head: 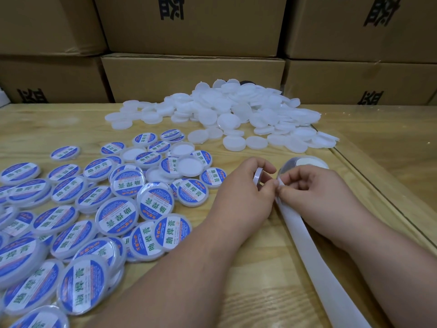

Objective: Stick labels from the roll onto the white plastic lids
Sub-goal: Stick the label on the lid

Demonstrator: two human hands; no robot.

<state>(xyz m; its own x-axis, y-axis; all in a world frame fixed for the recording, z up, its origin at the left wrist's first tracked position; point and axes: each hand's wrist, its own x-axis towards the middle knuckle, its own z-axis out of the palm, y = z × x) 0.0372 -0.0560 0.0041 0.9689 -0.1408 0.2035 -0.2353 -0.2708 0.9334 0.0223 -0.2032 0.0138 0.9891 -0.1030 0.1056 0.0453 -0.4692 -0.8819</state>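
From the head camera, the left hand holds one white lid on its edge, with the thumb and fingers curled round it. The right hand pinches the end of a long white backing strip with curled fingers, right next to the left hand. The strip runs down the wooden table toward the bottom edge. Just behind the right hand sits the label roll, partly hidden by the fingers. Farther back lies a big heap of plain white lids with nothing stuck on them. On the left side of the table lie many labelled lids, piled loosely and touching each other. Each sticker is blue and white with big green writing that reads 助焊膏, plus small red writing too tiny to read. Behind the table stand stacked brown cardboard boxes with large black printed characters, cut off so they cannot be read.
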